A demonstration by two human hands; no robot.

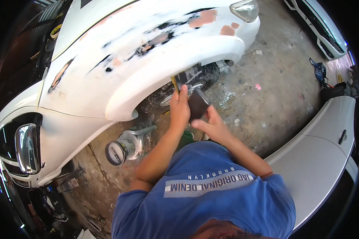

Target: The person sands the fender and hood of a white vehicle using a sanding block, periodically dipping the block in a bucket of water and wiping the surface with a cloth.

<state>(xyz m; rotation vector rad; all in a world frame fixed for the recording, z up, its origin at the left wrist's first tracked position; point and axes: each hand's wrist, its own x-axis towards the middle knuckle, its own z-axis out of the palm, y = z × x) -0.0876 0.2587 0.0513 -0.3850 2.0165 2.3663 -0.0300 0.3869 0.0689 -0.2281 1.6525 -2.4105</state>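
Note:
My left hand (180, 109) is closed, its thumb up against a dark flat piece with a yellow edge (174, 84). Much of that piece is behind my fingers or blends into the dark wheel. Just to the right, my right hand (212, 124) grips the lower edge of a dark brown rectangular pad (198, 104) between thumb and fingers; its exact kind I cannot make out. Both hands are close together in front of the wheel arch of a white car (119, 85). Its fender carries black scuffs, bare patches and pinkish filler patches (203, 18).
A clear, round-topped stool-like object (116, 153) stands left of my forearm. The car's wheel (199, 85) is beyond my hands. A silver-grey car panel (315, 151) with a handle lies to the right. Another light-coloured vehicle (319, 26) is at the far right. The concrete floor (267, 99) is stained.

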